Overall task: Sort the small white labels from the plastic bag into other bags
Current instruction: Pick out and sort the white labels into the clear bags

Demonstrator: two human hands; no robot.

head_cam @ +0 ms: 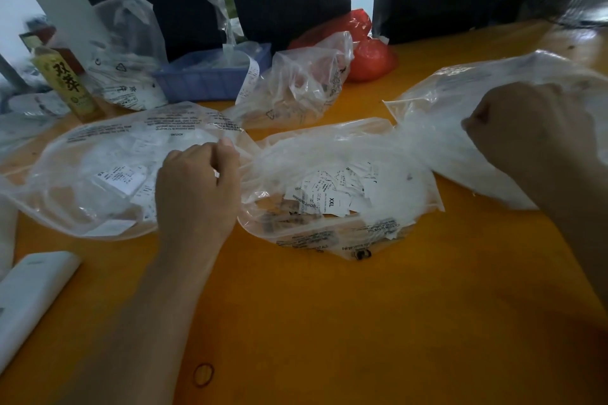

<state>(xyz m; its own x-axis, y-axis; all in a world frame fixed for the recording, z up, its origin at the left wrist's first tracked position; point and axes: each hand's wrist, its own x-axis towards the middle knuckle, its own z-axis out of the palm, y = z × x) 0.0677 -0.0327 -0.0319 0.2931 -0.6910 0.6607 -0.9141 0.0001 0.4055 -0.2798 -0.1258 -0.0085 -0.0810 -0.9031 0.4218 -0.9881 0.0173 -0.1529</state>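
Observation:
A clear plastic bag point(335, 237) lies in the middle of the orange table, with a heap of small white labels point(342, 191) inside; one reads XXL. To its left lies a second clear bag point(98, 154) holding more white labels. A third clear bag point(460, 108) lies at the right. My left hand point(197, 191) is closed, pinching the plastic where the left and middle bags meet. My right hand point(526, 128) is a fist gripping the plastic of the right bag. Whether either hand also holds a label is hidden.
At the back stand a blue tray point(204, 79) with bags in it, a crumpled clear bag point(302, 82), a red bag point(365, 49) and a yellow carton point(69, 85). A white flat box point(29, 293) lies at the left edge. A rubber band point(203, 374) lies near me.

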